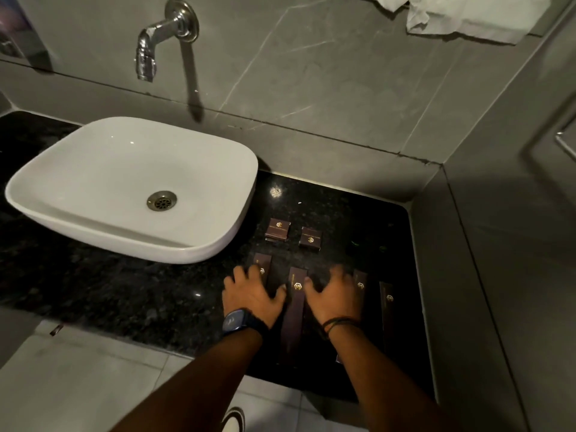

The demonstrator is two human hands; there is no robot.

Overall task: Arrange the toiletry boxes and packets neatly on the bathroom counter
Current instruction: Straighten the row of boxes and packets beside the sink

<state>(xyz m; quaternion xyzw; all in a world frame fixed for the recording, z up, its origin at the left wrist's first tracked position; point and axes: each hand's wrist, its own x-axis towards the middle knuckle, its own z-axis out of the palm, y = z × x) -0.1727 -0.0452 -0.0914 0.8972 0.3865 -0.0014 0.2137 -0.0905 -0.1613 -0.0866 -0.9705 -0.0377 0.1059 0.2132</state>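
Several dark brown toiletry boxes with gold logos lie on the black granite counter [124, 300] right of the basin. Two small square boxes [278, 229] [310, 239] sit side by side toward the back. In front of them long boxes lie in a row: a left one [260, 265], a middle one [295, 310], one further right [360, 286] and a far right one [387, 310]. My left hand [252, 296] rests flat with fingers spread over the left long box. My right hand [335, 294] lies spread between the middle and right boxes. Neither hand grips anything.
A white vessel basin [131, 188] fills the left of the counter under a chrome wall spout [156, 39]. Grey tiled walls close the back and right side. A crumpled white towel [467, 17] hangs top right. The counter's front edge drops to a pale tiled floor.
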